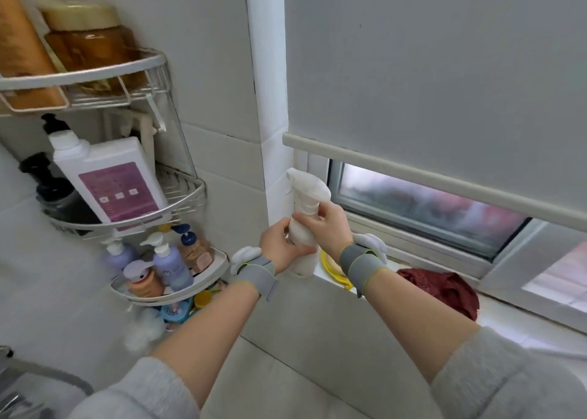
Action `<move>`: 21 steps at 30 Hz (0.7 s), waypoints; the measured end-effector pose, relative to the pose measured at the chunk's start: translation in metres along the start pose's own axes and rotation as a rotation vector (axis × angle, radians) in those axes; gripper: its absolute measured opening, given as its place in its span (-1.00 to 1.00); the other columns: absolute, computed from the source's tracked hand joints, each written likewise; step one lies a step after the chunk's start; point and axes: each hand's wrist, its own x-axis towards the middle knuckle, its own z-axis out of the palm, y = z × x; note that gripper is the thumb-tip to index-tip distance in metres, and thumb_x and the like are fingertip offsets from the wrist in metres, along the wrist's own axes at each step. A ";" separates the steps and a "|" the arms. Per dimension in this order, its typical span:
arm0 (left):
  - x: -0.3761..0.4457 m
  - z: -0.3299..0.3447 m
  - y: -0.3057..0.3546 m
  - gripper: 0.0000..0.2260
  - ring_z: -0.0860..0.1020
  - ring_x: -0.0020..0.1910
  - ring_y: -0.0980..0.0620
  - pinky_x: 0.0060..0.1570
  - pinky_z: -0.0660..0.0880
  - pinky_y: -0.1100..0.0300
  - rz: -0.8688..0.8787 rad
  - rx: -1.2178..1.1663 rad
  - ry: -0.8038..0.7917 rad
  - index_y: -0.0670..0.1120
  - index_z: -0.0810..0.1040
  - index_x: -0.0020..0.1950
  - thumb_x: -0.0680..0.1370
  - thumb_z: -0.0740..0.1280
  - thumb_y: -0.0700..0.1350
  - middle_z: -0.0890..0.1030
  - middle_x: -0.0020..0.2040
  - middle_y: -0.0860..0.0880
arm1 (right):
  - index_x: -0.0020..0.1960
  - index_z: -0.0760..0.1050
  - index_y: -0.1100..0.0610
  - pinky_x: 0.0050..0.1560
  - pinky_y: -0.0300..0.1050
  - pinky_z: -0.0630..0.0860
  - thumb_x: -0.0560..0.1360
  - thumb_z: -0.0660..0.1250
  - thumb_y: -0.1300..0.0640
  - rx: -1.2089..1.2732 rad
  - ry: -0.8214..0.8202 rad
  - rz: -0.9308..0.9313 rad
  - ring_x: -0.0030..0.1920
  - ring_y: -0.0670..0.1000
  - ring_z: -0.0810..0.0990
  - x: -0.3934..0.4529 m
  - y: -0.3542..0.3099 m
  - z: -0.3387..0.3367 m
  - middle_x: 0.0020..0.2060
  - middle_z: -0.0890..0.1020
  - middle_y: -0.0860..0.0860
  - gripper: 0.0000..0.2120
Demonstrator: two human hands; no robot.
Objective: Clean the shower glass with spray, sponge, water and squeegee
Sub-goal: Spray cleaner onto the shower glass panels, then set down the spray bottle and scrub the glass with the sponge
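A grey-tiled bathroom corner meets a window sill (365, 294) under a lowered roller blind (428, 69). At nine o'clock hangs a wire corner rack (187, 206) with three tiers: the top basket holds an amber jar (85, 37) and an orange bottle, the middle one a white pump bottle with a purple label (108, 177) and a dark pump bottle (47, 186), the bottom one two lilac pump bottles, a brown bottle with a blue pump and a small lidded tube. At the centre, both hands hold one white spray bottle (303, 228) standing at the sill's left end: the left hand (281, 245) wraps round its body, the right hand (327, 225) curls its fingers about the neck just below the trigger head. Each wrist wears a grey strap. On the sill at four o'clock lie a yellow item (336, 272) and a dark red cloth (444, 288).
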 end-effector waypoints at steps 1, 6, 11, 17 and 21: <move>0.006 0.002 -0.002 -0.40 0.61 -0.02 -0.02 0.02 0.57 -0.06 0.003 -0.012 -0.008 -0.02 0.55 0.03 0.09 0.53 0.22 0.65 -0.04 0.00 | -0.10 0.58 0.19 -0.02 0.16 0.57 0.29 0.47 -0.05 0.003 0.032 -0.006 -0.08 0.16 0.62 0.003 -0.001 0.000 -0.19 0.67 0.12 -0.66; 0.028 0.004 -0.009 -0.38 0.61 0.02 -0.01 0.06 0.57 -0.06 0.008 -0.050 -0.039 0.02 0.52 0.07 0.08 0.52 0.21 0.64 0.00 0.02 | -0.03 0.61 0.16 0.07 0.11 0.56 0.37 0.50 0.08 0.001 0.046 0.004 -0.01 0.08 0.63 0.017 0.002 0.000 -0.13 0.68 0.06 -0.77; 0.039 0.005 -0.009 -0.44 0.60 0.06 -0.01 0.14 0.53 -0.05 0.002 -0.082 -0.073 0.02 0.47 0.16 0.22 0.56 0.06 0.62 0.06 0.02 | 0.18 0.56 0.06 0.18 -0.04 0.51 0.50 0.37 0.15 0.030 -0.057 -0.038 0.10 -0.04 0.59 0.023 0.021 -0.004 0.03 0.66 -0.01 -0.74; 0.039 0.010 -0.005 -0.40 0.55 0.17 -0.09 0.20 0.47 0.04 -0.015 0.000 -0.077 -0.07 0.35 0.35 0.39 0.51 0.00 0.56 0.19 -0.05 | 0.22 0.55 0.08 0.21 0.00 0.49 0.55 0.29 0.10 -0.085 -0.049 0.051 0.13 -0.02 0.59 0.023 0.036 -0.014 0.09 0.65 -0.01 -0.74; 0.035 0.007 -0.018 -0.40 0.50 0.23 -0.10 0.20 0.43 0.11 -0.066 0.190 -0.120 -0.09 0.33 0.40 0.44 0.47 0.00 0.52 0.26 -0.08 | 0.18 0.56 0.11 0.10 -0.13 0.42 0.54 0.29 0.06 -0.445 0.006 0.199 0.16 0.06 0.56 0.011 0.055 -0.033 0.10 0.64 0.03 -0.75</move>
